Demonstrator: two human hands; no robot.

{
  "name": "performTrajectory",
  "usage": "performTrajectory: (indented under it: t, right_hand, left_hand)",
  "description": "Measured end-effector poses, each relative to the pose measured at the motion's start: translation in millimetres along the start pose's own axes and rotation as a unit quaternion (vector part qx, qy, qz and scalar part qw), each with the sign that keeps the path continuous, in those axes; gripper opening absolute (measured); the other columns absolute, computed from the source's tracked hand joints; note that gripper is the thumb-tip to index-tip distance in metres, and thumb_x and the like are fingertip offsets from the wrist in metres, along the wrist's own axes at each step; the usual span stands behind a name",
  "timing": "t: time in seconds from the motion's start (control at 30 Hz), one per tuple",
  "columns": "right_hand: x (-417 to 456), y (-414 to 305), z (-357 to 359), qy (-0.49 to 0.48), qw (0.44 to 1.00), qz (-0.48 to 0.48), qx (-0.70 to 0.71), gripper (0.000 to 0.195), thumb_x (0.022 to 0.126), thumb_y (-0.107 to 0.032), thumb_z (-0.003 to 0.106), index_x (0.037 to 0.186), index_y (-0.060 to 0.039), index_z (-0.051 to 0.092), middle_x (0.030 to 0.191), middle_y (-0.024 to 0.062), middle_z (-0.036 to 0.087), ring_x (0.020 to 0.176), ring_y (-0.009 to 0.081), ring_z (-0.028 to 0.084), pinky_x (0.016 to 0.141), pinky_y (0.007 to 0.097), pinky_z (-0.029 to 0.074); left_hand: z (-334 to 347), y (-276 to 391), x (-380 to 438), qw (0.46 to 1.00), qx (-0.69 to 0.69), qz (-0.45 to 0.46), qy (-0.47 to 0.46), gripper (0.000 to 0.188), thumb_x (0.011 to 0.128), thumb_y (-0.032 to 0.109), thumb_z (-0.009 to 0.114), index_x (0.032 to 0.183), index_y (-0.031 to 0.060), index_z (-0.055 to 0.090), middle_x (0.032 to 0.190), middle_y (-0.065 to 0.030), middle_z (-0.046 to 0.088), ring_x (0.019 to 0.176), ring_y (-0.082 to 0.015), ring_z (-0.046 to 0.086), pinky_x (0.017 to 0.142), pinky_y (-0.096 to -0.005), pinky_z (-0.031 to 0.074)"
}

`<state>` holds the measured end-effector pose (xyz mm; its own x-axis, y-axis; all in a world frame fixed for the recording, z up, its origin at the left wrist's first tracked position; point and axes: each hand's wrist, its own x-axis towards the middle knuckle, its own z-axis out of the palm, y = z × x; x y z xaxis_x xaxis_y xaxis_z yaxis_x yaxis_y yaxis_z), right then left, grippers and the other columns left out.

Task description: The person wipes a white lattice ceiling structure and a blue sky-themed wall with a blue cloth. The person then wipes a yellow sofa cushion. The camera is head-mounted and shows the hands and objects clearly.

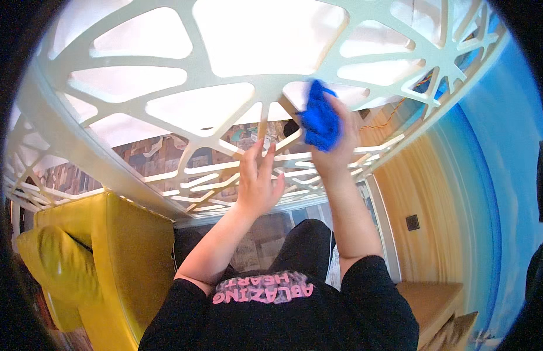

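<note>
A white lattice panel point(271, 83) with rounded, irregular openings stands in front of me. My right hand point(347, 142) grips a crumpled blue cloth point(322, 120) against or just before the lattice, right of the middle; blur hides whether they touch. My left hand point(259, 182) is raised to the panel lower and further left. Its fingers are spread, with the fingertips at a thin strut below the large openings, and nothing is held in it.
At the left stands a yellow upholstered seat point(131, 259) with a yellow cushion point(56, 254). A wood-grain wall point(398, 184) with a dark square plate point(412, 222) curves along the right, beside a blue wall point(508, 131). A brown bench point(429, 291) sits low right. Behind the lattice hangs a twisted orange cable point(392, 115).
</note>
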<state>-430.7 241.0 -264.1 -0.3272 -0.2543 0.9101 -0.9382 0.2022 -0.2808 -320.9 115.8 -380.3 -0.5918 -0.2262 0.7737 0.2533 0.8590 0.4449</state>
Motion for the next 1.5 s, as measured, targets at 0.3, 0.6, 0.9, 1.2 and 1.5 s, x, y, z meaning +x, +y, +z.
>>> performTrajectory:
  t: [0.3, 0.6, 0.9, 1.2, 1.5]
  right_hand:
    - [-16, 54, 13, -0.112, 0.969, -0.153, -0.16, 0.055, 0.08, -0.012, 0.071, 0.132, 0.0001, 0.06, 0.112, 0.0128, 0.069, 0.103, 0.0296, 0.067, 0.092, 0.0448, 0.053]
    - [5, 78, -51, -0.098, 0.943, -0.161, -0.274, 0.036, 0.087, -0.016, 0.069, 0.123, -0.0152, 0.069, 0.128, 0.0045, 0.069, 0.127, 0.0248, 0.062, 0.114, 0.0532, 0.035]
    - [-137, 64, -12, -0.121, 0.987, 0.042, -0.095, 0.038, 0.082, -0.013, 0.076, 0.12, -0.0098, 0.07, 0.131, 0.0134, 0.068, 0.124, 0.0394, 0.063, 0.108, 0.0557, 0.043]
    - [-114, 91, -12, 0.116, 0.943, 0.262, 0.17, 0.048, 0.087, 0.008, 0.054, 0.134, 0.001, 0.058, 0.131, 0.0179, 0.064, 0.117, 0.029, 0.065, 0.103, 0.0389, 0.051]
    - [-147, 125, -1, 0.001, 0.96, 0.279, -0.022, 0.04, 0.081, 0.002, 0.06, 0.12, -0.0034, 0.061, 0.116, 0.0205, 0.067, 0.11, 0.0412, 0.063, 0.1, 0.0492, 0.048]
  left_hand:
    - [30, 1, -11, 0.977, 0.134, -0.009, -0.164, 0.084, 0.078, 0.028, 0.077, 0.15, 0.0034, 0.042, 0.157, -0.0205, 0.035, 0.147, -0.0351, 0.036, 0.119, -0.0695, 0.008]
    - [38, -8, -21, 0.979, 0.13, 0.008, -0.157, 0.079, 0.08, 0.029, 0.076, 0.15, 0.0082, 0.046, 0.163, -0.0188, 0.03, 0.149, -0.0349, 0.034, 0.12, -0.0677, 0.008]
    - [35, -11, -20, 0.977, 0.134, 0.008, -0.167, 0.073, 0.08, 0.029, 0.076, 0.147, 0.0132, 0.052, 0.162, -0.0195, 0.032, 0.148, -0.036, 0.035, 0.12, -0.0679, 0.009]
    - [53, 6, -24, 0.982, 0.117, -0.031, -0.144, 0.065, 0.079, 0.027, 0.076, 0.142, 0.0199, 0.059, 0.163, -0.0262, 0.024, 0.15, -0.0445, 0.024, 0.119, -0.0697, 0.009]
    - [67, 20, -32, 0.992, 0.089, 0.0, -0.094, 0.064, 0.078, 0.026, 0.078, 0.139, 0.0207, 0.06, 0.16, -0.0273, 0.026, 0.15, -0.0447, 0.023, 0.117, -0.0707, 0.011]
